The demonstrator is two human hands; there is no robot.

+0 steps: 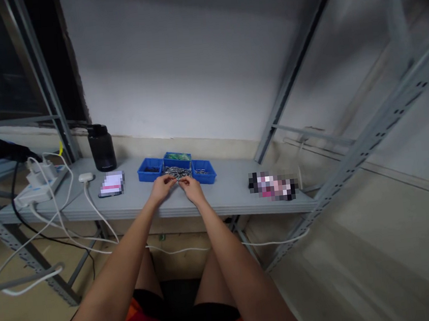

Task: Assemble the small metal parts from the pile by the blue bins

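My left hand (161, 188) and my right hand (192, 188) meet above the front of the shelf, fingertips pinched close together. Whatever small piece sits between them is too tiny to make out. Just behind the fingertips lies a heap of small shiny metal parts (177, 171), with its container mostly hidden by my hands. To the left of it stands a blue bin (148, 177) with small dark pieces. The blue bin at the back (177, 162) holds green items. On the right, another blue bin (207, 178) contains a few slim metal pieces.
A grey metal shelf (226, 195) carries everything. At left are a black bottle (102, 148), a phone (111, 184), a white charger (85, 177) and a power strip (41, 191) with trailing cables. A blurred-out object (273, 186) lies at right. Upright posts flank the shelf.
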